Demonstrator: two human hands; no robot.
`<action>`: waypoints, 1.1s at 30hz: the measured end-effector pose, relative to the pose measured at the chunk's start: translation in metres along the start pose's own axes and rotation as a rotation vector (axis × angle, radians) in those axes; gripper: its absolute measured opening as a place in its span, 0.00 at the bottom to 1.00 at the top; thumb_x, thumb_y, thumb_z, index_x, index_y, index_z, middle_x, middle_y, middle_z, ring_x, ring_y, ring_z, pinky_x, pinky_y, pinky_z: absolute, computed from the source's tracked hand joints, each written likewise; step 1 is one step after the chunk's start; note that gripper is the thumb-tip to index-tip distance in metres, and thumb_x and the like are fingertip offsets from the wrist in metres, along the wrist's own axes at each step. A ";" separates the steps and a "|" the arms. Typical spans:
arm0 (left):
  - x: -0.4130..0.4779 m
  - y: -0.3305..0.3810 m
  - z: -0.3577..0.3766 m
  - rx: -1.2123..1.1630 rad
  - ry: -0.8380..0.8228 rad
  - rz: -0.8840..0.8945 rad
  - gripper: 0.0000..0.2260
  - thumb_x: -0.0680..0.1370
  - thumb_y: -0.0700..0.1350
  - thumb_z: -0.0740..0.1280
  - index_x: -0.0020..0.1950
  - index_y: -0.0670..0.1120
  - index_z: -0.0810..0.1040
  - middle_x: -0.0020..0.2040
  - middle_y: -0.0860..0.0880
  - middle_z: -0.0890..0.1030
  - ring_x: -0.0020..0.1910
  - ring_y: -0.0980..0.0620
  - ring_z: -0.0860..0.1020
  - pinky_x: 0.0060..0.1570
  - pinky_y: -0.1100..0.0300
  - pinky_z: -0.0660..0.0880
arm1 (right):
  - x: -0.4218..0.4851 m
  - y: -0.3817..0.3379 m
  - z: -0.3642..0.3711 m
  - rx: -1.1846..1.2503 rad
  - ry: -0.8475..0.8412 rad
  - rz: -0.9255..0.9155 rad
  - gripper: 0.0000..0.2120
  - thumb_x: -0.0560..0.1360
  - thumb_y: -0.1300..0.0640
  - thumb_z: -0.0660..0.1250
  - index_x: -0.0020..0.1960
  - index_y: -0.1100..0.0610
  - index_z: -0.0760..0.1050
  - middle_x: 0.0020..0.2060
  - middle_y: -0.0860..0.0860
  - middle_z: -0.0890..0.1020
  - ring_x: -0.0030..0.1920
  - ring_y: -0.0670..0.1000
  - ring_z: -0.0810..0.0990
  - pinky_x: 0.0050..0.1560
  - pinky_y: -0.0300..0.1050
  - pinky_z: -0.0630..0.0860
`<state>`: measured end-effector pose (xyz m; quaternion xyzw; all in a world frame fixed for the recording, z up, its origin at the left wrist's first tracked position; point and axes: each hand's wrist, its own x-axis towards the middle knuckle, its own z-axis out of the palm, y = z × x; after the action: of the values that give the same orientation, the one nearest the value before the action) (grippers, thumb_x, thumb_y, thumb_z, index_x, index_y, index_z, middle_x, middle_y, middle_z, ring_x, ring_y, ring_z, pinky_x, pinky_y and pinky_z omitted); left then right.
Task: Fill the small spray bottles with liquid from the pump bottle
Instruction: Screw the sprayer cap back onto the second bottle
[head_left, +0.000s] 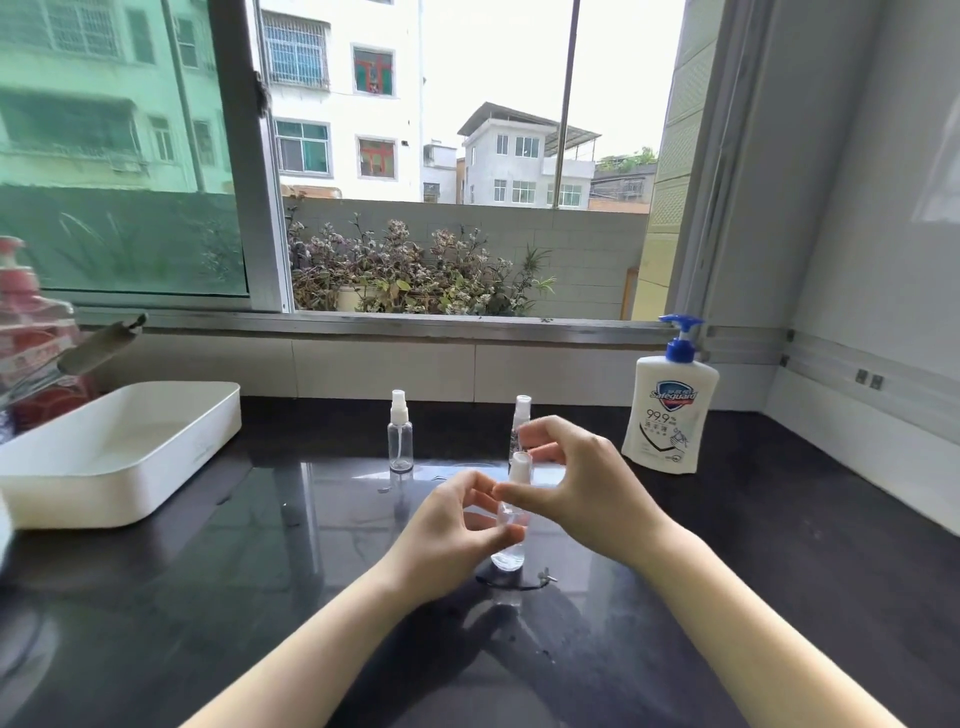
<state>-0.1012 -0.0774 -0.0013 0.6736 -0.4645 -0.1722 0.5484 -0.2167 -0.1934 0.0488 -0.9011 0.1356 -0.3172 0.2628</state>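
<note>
A small clear spray bottle stands on the dark counter in front of me. My left hand pinches its body. My right hand pinches its white spray top. A second clear spray bottle stands free farther back on the left. A third spray bottle stands behind my right hand, partly hidden. The white pump bottle with a blue pump stands at the back right.
A white rectangular tray sits on the counter's left side. Red-capped containers stand at the far left edge. A tiled ledge and an open window run along the back. A grey wall closes the right side.
</note>
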 end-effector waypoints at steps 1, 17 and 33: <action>0.000 0.000 0.000 0.005 0.007 -0.003 0.13 0.69 0.44 0.75 0.48 0.47 0.74 0.49 0.47 0.80 0.47 0.49 0.83 0.48 0.62 0.78 | 0.001 0.001 -0.004 0.085 -0.053 0.008 0.27 0.66 0.50 0.76 0.62 0.52 0.72 0.53 0.43 0.80 0.50 0.42 0.79 0.51 0.32 0.76; -0.002 0.003 -0.001 0.022 0.010 -0.006 0.13 0.69 0.45 0.75 0.48 0.47 0.73 0.50 0.44 0.80 0.48 0.47 0.83 0.48 0.61 0.78 | 0.003 0.002 -0.007 0.171 -0.108 0.020 0.26 0.67 0.55 0.75 0.62 0.52 0.71 0.49 0.44 0.81 0.46 0.45 0.80 0.48 0.37 0.79; -0.001 0.001 -0.001 0.013 -0.003 -0.026 0.13 0.69 0.44 0.75 0.48 0.46 0.73 0.50 0.42 0.80 0.48 0.45 0.83 0.48 0.62 0.77 | 0.000 -0.002 -0.008 0.080 -0.147 -0.019 0.24 0.71 0.55 0.71 0.65 0.52 0.70 0.45 0.47 0.80 0.42 0.42 0.79 0.44 0.32 0.75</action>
<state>-0.1016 -0.0762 0.0001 0.6827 -0.4577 -0.1772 0.5413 -0.2211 -0.1944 0.0553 -0.9119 0.0944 -0.2581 0.3048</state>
